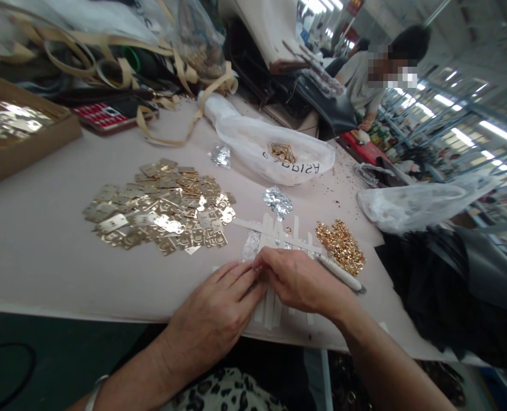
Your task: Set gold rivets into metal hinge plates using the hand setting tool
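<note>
Strips (269,313) lie on the table (60,271) right at the fingertips, most with long axis near-to-far, showing beyond and short of the right hand (300,279), which is nearer, partly over them. Left hand (221,302) meets it from the left. Fingers bent together; can't tell if anything's pinched.

anything between the left hand (219,305) and the right hand (298,279) is too hidden to tell; the left edge cuts off the cardboard box (26,153); distant ceiling lights (502,133) blur.
</note>
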